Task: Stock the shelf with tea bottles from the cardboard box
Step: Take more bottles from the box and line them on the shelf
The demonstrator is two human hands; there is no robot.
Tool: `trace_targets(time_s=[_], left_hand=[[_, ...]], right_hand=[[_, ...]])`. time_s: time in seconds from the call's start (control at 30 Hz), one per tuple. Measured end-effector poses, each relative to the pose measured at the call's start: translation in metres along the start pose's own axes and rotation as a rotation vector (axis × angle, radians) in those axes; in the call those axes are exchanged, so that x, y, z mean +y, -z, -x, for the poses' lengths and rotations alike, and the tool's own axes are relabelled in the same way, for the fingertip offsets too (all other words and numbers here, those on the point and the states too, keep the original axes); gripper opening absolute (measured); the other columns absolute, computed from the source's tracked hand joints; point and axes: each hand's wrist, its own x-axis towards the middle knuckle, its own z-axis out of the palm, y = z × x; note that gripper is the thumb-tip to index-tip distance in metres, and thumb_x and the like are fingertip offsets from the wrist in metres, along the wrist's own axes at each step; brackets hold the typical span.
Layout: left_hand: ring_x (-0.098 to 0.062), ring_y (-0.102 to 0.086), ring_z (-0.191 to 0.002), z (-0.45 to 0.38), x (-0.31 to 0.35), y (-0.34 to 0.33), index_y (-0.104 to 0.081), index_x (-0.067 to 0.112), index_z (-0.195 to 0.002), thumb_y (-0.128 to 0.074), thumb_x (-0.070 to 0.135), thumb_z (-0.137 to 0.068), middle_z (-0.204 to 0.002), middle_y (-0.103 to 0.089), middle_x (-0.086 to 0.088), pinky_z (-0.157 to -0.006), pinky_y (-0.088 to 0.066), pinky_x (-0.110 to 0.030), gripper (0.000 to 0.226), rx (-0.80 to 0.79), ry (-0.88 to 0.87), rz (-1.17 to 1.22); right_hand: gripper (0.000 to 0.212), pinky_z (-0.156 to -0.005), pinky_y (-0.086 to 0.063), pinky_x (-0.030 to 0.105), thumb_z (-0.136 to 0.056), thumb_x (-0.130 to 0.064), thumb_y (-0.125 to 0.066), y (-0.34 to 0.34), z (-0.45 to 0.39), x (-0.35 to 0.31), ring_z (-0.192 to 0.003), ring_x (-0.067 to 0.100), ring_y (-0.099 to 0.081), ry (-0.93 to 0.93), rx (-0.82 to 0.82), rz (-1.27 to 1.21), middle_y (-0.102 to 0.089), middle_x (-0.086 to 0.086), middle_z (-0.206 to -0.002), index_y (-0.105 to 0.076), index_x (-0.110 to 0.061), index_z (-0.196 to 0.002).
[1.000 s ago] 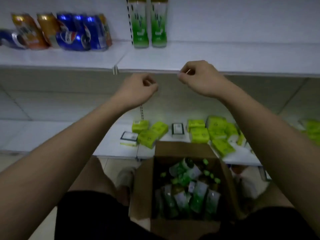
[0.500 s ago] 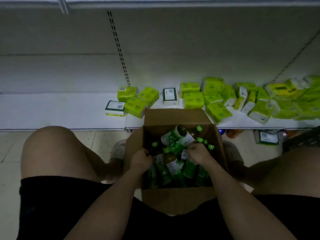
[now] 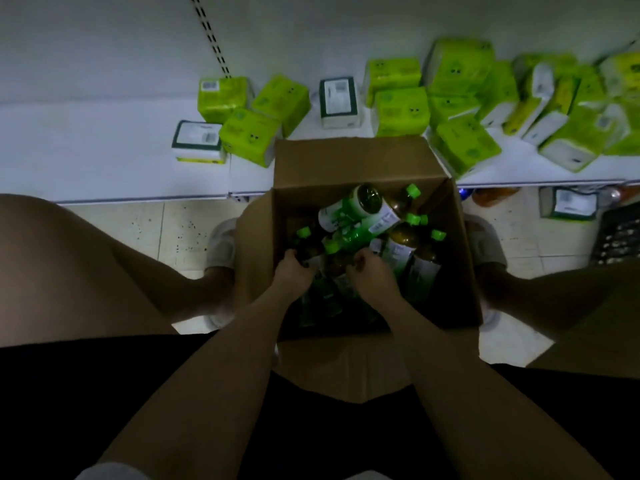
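The person crouched over an open cardboard box (image 3: 349,161) at the centre of the frame, bare knees spread to either side and both forearms reaching down into it. The box sat on the tiled floor, its far flap leaning against the edge of the low white shelf (image 3: 104,150) that ran across the upper part of the frame.

Inside lay a jumble of tea bottles (image 3: 360,209) with green caps and green-and-white labels, some on their sides, some standing with caps upward. The left hand (image 3: 294,271) was down among them at the near left of the pile, fingers curled around the neck of a bottle there. The right hand (image 3: 372,273) sat just beside it, fingers bent over another bottle's top, though in the dim light I could not tell how firmly either one was held.

On the shelf beyond the box, lime-green tissue packs (image 3: 401,109) lay scattered toward the upper right, with a couple of white boxes (image 3: 337,100) among them. Another white box (image 3: 571,204) lay under the shelf at the right.
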Motion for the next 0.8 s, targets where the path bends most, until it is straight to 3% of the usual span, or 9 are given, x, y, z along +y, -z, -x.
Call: trace_targets(time_s=[0.1,0.17,0.23,0.33,0.4,0.5,0.67,0.73,0.8], left_hand=[[-0.032,-0.053,-0.116,-0.026,-0.003,-0.008,-0.023,0.011,-0.149,-0.060,0.032,-0.093,-0.135,-0.049,-0.011,-0.088,-0.047,-0.037,0.070,0.034,0.063,0.130],[-0.026,-0.057,-0.097,-0.030,0.002,-0.012,-0.040,0.014,-0.138,-0.057,0.030,-0.095,-0.112,-0.058,-0.005,-0.077,-0.046,-0.032,0.048,0.079,0.071,0.222],[-0.021,-0.055,-0.083,-0.048,0.005,-0.019,-0.053,0.017,-0.120,-0.054,0.027,-0.097,-0.089,-0.055,0.004,-0.071,-0.045,-0.030,0.026,0.109,0.096,0.272],[-0.017,-0.057,-0.089,-0.060,0.003,-0.026,-0.044,0.014,-0.139,-0.058,0.029,-0.095,-0.105,-0.057,0.003,-0.075,-0.047,-0.031,0.049,0.117,0.093,0.324],[-0.020,-0.057,-0.101,-0.065,0.002,-0.028,-0.048,0.013,-0.138,-0.062,0.029,-0.093,-0.114,-0.058,-0.002,-0.084,-0.048,-0.033,0.051,0.111,0.110,0.335],[-0.025,-0.059,-0.111,-0.068,0.006,-0.025,-0.054,0.013,-0.134,-0.068,0.027,-0.088,-0.124,-0.061,-0.007,-0.084,-0.046,-0.032,0.050,0.092,0.118,0.351],[-0.026,-0.050,-0.126,-0.058,0.011,-0.019,-0.041,0.006,-0.141,-0.071,0.017,-0.086,-0.136,-0.052,-0.007,-0.100,-0.043,-0.034,0.064,0.075,0.058,0.354],[-0.028,-0.052,-0.125,-0.046,0.009,-0.019,-0.042,0.009,-0.142,-0.078,0.021,-0.080,-0.136,-0.054,-0.009,-0.100,-0.046,-0.038,0.072,0.057,0.021,0.333],[-0.022,-0.055,-0.120,-0.032,0.005,-0.024,-0.041,0.012,-0.142,-0.081,0.024,-0.076,-0.134,-0.055,-0.004,-0.092,-0.049,-0.033,0.077,0.072,-0.022,0.307]], right_hand=[[0.043,-0.085,-0.052,0.044,-0.083,-0.041,-0.066,-0.015,-0.022,0.000,-0.102,0.028,-0.060,-0.033,0.039,-0.193,-0.061,0.009,-0.112,-0.052,-0.015,-0.115],[0.076,-0.095,-0.050,0.047,-0.067,-0.063,-0.067,-0.023,-0.030,0.008,-0.115,0.025,-0.056,-0.055,-0.001,-0.246,-0.055,0.008,-0.128,-0.048,-0.020,-0.126],[0.096,-0.099,-0.050,0.047,-0.057,-0.076,-0.069,-0.042,-0.057,0.034,-0.120,0.022,-0.053,-0.105,-0.088,-0.286,-0.051,0.003,-0.136,-0.043,-0.025,-0.134],[0.094,-0.100,-0.049,0.049,-0.057,-0.065,-0.079,-0.048,-0.061,0.052,-0.120,0.024,-0.054,-0.132,-0.159,-0.306,-0.052,0.000,-0.136,-0.043,-0.025,-0.135],[0.087,-0.103,-0.047,0.050,-0.064,-0.049,-0.082,-0.039,-0.052,0.035,-0.122,0.028,-0.053,-0.149,-0.140,-0.253,-0.051,0.003,-0.137,-0.042,-0.021,-0.136],[0.072,-0.101,-0.047,0.042,-0.077,-0.030,-0.080,-0.034,-0.050,0.027,-0.120,0.028,-0.054,-0.153,-0.137,-0.231,-0.054,0.006,-0.136,-0.042,-0.015,-0.137],[0.069,-0.087,-0.049,0.033,-0.076,-0.026,-0.081,-0.028,-0.040,0.027,-0.117,0.030,-0.057,-0.151,-0.071,-0.213,-0.058,0.009,-0.131,-0.048,-0.011,-0.134],[0.073,-0.082,-0.047,0.031,-0.074,-0.028,-0.082,-0.024,-0.035,0.029,-0.115,0.030,-0.058,-0.133,-0.040,-0.208,-0.059,0.010,-0.131,-0.047,-0.011,-0.135],[0.078,-0.083,-0.047,0.031,-0.073,-0.028,-0.083,-0.019,-0.026,0.033,-0.116,0.030,-0.058,-0.109,-0.022,-0.240,-0.058,0.010,-0.133,-0.044,-0.011,-0.139]])
